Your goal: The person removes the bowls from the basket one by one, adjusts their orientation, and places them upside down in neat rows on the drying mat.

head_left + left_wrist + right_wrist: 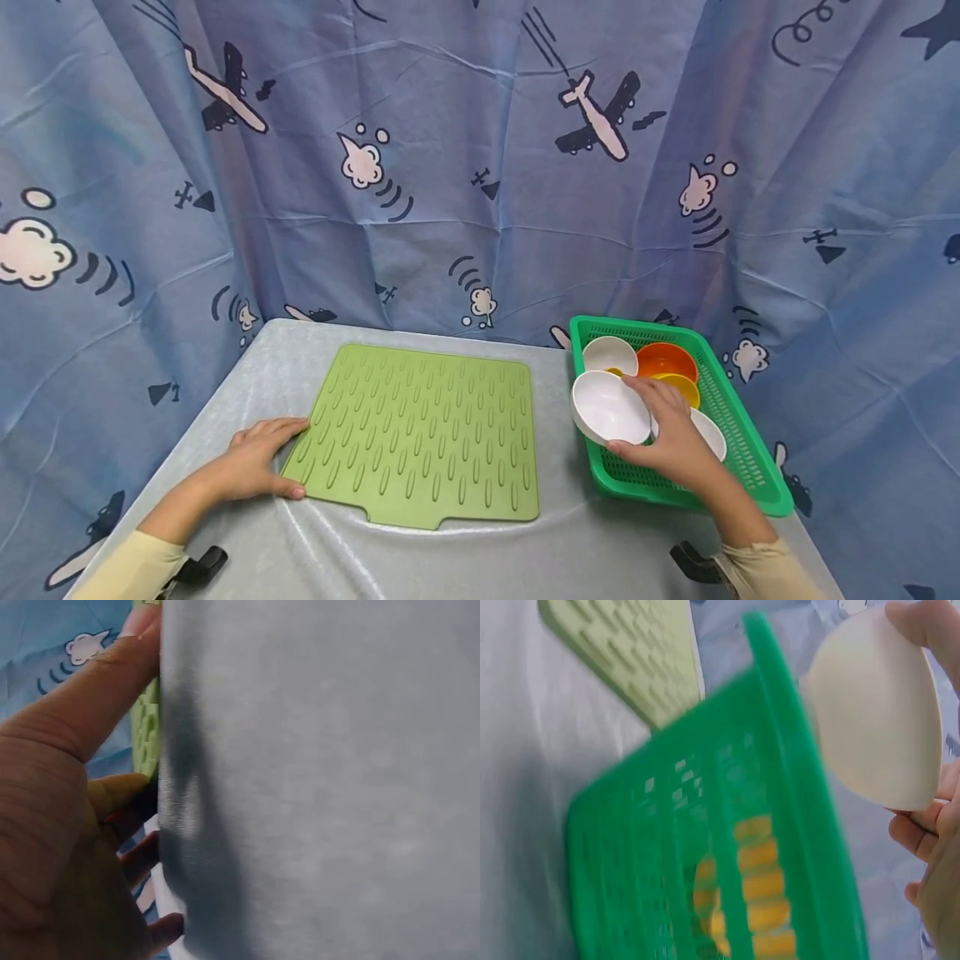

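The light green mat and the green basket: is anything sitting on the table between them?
Nothing sits there: the head view shows just a bare strip of grey cloth between the mat and the basket.

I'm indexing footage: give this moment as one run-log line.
right hand: grips white bowl over green perforated basket | left hand: at left edge of green ridged mat | in basket: orange bowl, yellow bowl, other white bowls

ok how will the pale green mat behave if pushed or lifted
The pale green mat probably flexes when lifted by one edge, being thin and broad. It likely won't roll or tip, since it lies flat.
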`<state>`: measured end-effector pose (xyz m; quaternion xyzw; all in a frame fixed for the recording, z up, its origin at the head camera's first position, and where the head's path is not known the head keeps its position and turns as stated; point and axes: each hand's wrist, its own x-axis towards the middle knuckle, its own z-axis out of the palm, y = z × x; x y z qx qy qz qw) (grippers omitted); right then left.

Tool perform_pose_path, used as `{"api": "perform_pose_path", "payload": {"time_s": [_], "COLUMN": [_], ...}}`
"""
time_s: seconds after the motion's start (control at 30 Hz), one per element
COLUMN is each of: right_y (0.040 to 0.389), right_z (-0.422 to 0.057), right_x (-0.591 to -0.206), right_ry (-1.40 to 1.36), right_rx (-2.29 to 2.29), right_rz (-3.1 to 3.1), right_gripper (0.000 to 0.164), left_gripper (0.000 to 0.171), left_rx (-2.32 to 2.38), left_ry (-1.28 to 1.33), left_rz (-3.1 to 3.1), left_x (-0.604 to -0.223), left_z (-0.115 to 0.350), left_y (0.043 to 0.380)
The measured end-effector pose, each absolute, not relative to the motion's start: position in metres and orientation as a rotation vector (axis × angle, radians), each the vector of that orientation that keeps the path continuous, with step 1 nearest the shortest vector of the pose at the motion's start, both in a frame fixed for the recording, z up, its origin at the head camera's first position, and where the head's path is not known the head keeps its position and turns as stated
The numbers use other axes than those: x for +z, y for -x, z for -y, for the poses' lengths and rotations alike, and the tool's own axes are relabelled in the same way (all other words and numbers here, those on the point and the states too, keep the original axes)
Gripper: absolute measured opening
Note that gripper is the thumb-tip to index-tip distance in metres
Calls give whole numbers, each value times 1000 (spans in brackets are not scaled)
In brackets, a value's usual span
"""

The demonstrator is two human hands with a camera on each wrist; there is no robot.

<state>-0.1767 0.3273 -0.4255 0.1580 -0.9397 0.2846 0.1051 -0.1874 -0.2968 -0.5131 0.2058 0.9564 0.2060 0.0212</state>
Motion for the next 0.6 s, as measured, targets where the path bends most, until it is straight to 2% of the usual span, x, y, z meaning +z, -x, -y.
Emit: {"api": "perform_pose_path", "payload": {"time_s": [0.37,0.6], "right_y": [181,178], "right_z": [-278,-246], "right_x": [-432,-439], "right_ry": [-536,-572], "right_rx": [856,878], "right_rz": [2698,2671], "right_gripper": [96,99], "left_gripper": [106,71], "left_rx": [697,787], "left_ry": [-675,-649], "left_rz": [-2904,-2866], "left_x": [-505,-490], "left_z": [302,298], "left_y": [190,191]}}
